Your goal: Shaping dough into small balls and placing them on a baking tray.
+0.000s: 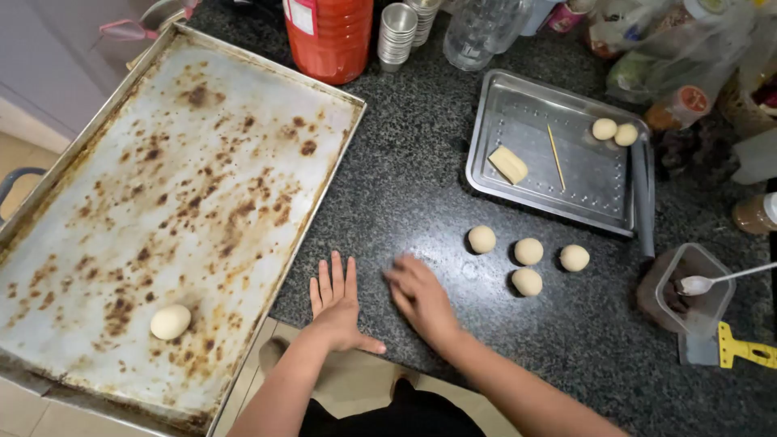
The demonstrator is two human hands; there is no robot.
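At the left of the frame, one dough ball [170,321] sat on the stained baking tray [73,170]. The left hand [336,301] lay flat on the dark desk [405,178], fingers spread, holding nothing. The right hand [419,295], blurred, pressed palm-down; what lay beneath was hidden. Rolling likely wanted light, even circles. Four dough balls [528,251] waited right of centre.

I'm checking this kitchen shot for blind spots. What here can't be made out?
- Right hand, head view: motion-blurred, palm down on the dark speckled stone counter; anything beneath it is hidden.
- Red plastic jug: its top is cut off by the upper edge.
- Clear square plastic tub with white spoon: dark contents too unclear to identify.
- Large stained metal baking tray: lower left corner runs out of frame.
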